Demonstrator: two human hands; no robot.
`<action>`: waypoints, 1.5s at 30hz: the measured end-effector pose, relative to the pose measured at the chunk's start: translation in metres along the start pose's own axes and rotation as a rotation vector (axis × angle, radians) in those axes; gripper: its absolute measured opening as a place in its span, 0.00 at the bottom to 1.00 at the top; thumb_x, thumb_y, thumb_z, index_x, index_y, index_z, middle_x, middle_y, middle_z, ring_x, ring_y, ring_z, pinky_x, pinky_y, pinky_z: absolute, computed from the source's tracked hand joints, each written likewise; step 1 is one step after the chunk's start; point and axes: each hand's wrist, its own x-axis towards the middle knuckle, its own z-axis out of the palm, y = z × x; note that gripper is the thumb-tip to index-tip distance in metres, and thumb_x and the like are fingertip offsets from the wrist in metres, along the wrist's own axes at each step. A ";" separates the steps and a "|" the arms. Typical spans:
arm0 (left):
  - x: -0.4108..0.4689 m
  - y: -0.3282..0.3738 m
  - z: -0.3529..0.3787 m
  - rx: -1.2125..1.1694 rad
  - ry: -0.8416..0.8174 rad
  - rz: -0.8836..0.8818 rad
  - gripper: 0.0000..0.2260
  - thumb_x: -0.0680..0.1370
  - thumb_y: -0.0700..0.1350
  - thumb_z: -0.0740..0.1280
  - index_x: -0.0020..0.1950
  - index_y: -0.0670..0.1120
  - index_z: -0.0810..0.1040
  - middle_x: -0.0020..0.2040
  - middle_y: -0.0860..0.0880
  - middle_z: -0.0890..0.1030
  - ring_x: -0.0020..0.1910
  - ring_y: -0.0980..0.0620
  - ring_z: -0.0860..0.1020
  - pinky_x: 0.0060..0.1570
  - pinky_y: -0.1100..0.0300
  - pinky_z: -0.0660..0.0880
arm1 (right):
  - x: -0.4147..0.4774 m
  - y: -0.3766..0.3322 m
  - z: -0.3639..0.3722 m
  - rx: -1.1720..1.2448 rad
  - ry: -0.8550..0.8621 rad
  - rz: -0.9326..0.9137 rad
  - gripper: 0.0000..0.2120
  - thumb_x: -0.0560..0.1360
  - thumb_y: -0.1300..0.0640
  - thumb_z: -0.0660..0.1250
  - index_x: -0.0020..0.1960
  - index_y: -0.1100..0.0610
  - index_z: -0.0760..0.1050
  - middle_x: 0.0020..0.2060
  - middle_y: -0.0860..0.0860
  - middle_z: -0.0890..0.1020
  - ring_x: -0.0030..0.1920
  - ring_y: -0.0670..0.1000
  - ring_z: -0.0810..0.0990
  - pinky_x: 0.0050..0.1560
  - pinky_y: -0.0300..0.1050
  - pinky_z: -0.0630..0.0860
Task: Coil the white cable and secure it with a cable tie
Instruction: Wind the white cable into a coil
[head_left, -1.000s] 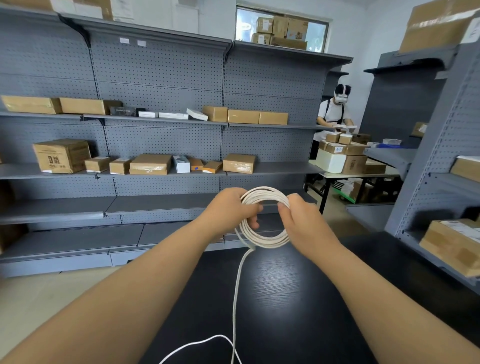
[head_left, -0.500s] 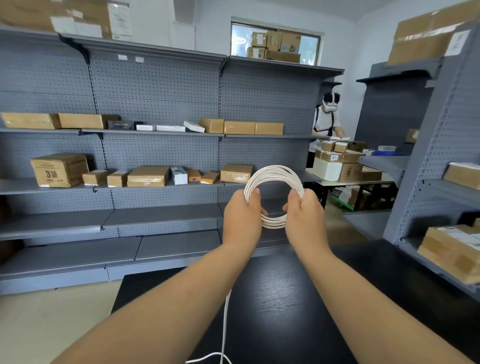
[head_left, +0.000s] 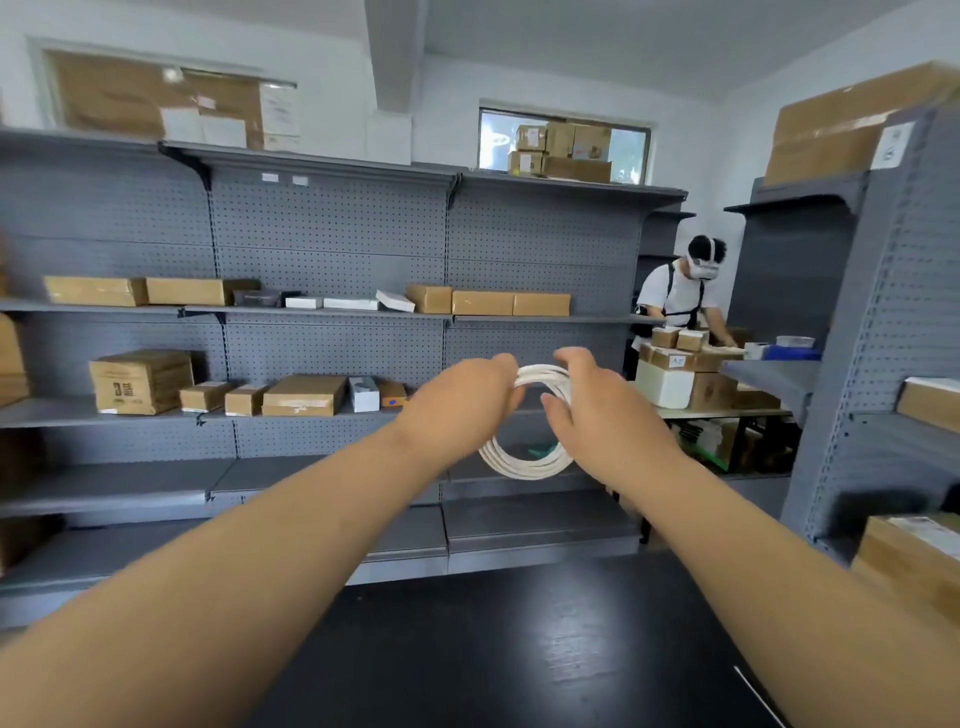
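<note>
Evidently the winding is nearly over. In the head view, the loose tail that hung from the coil to the dark surface (head_left: 519, 649) a second ago, and still trailed down half a second ago, no longer shows below the white cable (head_left: 524, 465). The coil has also come up and forward, away from the surface, and now hangs in front of the grey shelving. Judging by that, the last of the slack has probably been gathered into the loops, so tying comes next. No cable tie shows anywhere in this view. A thin pale line (head_left: 748, 686) lies on the surface at the lower right, too slight to identify.

The coil hangs roughly upright between the two hands, its top arc level with the knuckles and its bottom arc drooping free below them, touching nothing. The left hand (head_left: 462, 395) grips the upper left of the ring, its fingers curled over the bundled strands. The right hand (head_left: 592, 410) is at the upper right, fingers reaching over the top of the loops and thumb below them. It is blurred, so it cannot be told whether it clamps the strands or only brackets them. The loops lie close together and even. If either hand lets go, they could spring apart before a tie goes on.
</note>
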 end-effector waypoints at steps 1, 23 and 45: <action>0.003 0.002 0.000 0.045 -0.020 0.038 0.08 0.81 0.48 0.55 0.45 0.45 0.65 0.43 0.40 0.78 0.39 0.41 0.73 0.36 0.52 0.66 | 0.003 0.003 -0.001 -0.074 -0.004 -0.049 0.18 0.79 0.51 0.56 0.66 0.56 0.62 0.51 0.55 0.79 0.47 0.58 0.77 0.40 0.48 0.70; -0.002 0.039 0.058 -0.856 0.172 -0.553 0.16 0.79 0.49 0.59 0.33 0.48 0.74 0.30 0.53 0.78 0.30 0.55 0.72 0.37 0.59 0.68 | 0.007 0.051 0.040 0.524 0.152 0.214 0.13 0.80 0.56 0.55 0.38 0.56 0.61 0.31 0.49 0.69 0.33 0.51 0.69 0.29 0.46 0.60; -0.007 -0.020 0.061 -0.137 0.054 -0.202 0.09 0.78 0.48 0.62 0.41 0.44 0.70 0.34 0.47 0.73 0.36 0.46 0.72 0.33 0.56 0.63 | 0.007 0.036 0.067 0.301 -0.109 0.002 0.08 0.80 0.55 0.54 0.43 0.56 0.62 0.36 0.56 0.75 0.39 0.61 0.73 0.36 0.49 0.64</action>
